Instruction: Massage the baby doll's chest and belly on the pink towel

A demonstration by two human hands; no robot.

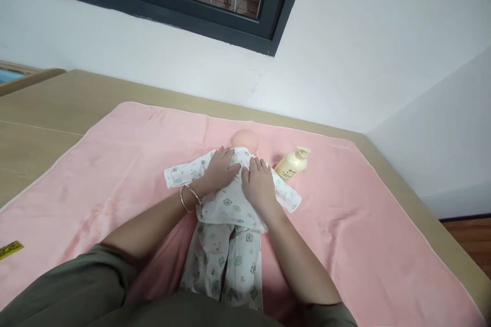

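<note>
A baby doll lies on its back on a pink towel, dressed in a white patterned baby suit. My left hand, with two bangles on the wrist, lies flat on the doll's chest near the collar. My right hand rests flat beside it on the right side of the chest. Both hands press on the cloth with fingers together. The doll's head shows just beyond my fingertips. Its arms are spread in the sleeves.
A cream pump bottle lies on the towel right of the doll's head. The towel covers a wooden table against a white wall. A yellow tape lies at the left edge. The table's right edge drops to a wooden floor.
</note>
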